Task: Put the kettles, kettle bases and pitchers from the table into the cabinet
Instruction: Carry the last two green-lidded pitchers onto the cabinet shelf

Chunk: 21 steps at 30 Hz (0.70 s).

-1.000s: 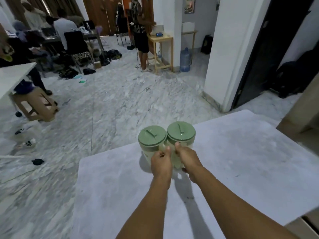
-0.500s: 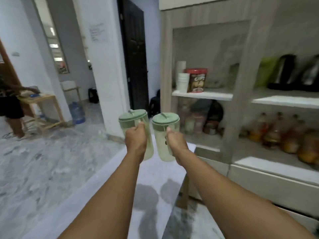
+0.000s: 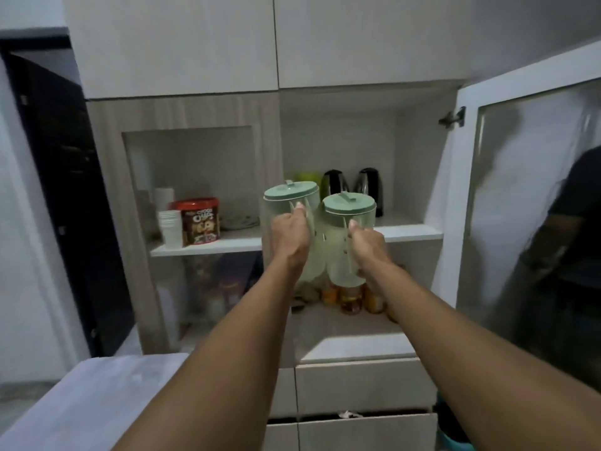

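I hold two clear pitchers with pale green lids in the air in front of the open cabinet. My left hand (image 3: 289, 236) grips the handle of the left pitcher (image 3: 290, 194). My right hand (image 3: 367, 247) grips the handle of the right pitcher (image 3: 349, 206). Both hang just in front of the middle shelf (image 3: 409, 231). Behind them on that shelf stand two dark kettles (image 3: 335, 183) (image 3: 369, 187) and a yellow-green container (image 3: 307, 176), partly hidden by the pitchers.
The cabinet's glass door (image 3: 533, 206) is swung open on the right, reflecting a person. The left shelf bay holds a red cereal tub (image 3: 199, 221) and stacked white cups (image 3: 169, 227). Bottles and jars (image 3: 351, 296) fill the lower shelf. Drawers (image 3: 364, 385) sit below; the table corner (image 3: 81, 392) is at lower left.
I have turned from the table to face the cabinet, and both pitchers have been carried up and forward to the middle shelf's front edge.
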Available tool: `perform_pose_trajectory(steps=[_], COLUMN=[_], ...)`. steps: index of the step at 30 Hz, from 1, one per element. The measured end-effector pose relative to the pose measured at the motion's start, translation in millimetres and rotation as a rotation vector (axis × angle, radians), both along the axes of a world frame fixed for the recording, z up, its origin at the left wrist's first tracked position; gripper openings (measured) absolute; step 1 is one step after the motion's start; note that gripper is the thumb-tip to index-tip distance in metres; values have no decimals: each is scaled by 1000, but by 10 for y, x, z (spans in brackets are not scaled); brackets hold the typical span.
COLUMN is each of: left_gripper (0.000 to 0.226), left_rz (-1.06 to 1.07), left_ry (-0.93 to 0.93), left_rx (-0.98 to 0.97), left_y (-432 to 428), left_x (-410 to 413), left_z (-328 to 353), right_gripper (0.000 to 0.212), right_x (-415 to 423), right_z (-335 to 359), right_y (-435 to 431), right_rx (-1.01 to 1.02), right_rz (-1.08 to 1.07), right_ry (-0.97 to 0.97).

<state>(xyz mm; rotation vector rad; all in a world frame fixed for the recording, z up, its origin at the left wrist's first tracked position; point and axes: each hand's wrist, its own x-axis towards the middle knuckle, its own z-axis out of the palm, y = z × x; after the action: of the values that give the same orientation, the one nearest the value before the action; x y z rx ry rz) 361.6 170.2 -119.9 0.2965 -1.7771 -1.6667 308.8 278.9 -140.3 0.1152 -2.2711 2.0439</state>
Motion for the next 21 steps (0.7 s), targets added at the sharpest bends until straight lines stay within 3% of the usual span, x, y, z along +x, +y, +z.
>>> perform_pose_trajectory(steps=[9,21], left_gripper=[43,43], left_rz=[2,-77], left_ry=[-55,-126], left_rx=[-25,-43], left_y=[792,448], left_x=[-1966,-4433], left_z=[240,97], right_gripper=[56,52], right_x=[-1883,-4191], right_z=[243,84], right_y=[852,694], right_rx=[54,-8], right_rz=[-53,-170], right_ry=[35,-1])
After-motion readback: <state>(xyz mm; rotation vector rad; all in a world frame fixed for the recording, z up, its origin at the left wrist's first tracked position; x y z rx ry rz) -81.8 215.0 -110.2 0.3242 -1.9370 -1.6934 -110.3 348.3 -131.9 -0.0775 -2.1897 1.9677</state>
